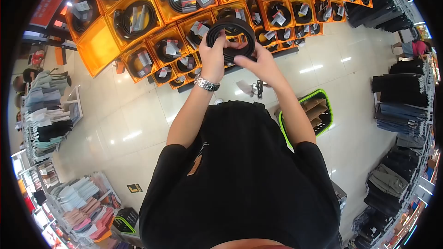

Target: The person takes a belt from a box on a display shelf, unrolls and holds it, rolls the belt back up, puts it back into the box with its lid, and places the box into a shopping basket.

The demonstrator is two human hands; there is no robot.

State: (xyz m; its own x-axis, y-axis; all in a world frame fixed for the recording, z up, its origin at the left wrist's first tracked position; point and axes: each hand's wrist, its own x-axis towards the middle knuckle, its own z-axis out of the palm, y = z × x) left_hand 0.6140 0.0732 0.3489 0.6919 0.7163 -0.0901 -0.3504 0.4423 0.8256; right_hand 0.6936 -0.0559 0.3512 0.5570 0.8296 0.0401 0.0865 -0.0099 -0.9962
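A coiled black belt (249, 28) is between my two hands, in front of a display of orange boxes. My left hand (212, 59), with a metal watch at its wrist, is closed on the coil's left side, its fingers reaching into the loop. At the lower right of the coil, my right hand (264, 66) grips the belt's edge, with the thumb at the inside and the fingers partly hidden behind. Below the hands, a pale tag (246, 87) and a dark buckle-like piece (260, 89) show against the floor; whether they hang from this belt I cannot tell.
Orange boxes (135, 20) with coiled, tagged belts fill the rack ahead. One orange box (98, 47) at left holds no belt. A green-rimmed basket (330, 106) with brown cardboard stands right of my body. Clothes racks (392, 87) line both sides; a person (410, 48) is far right.
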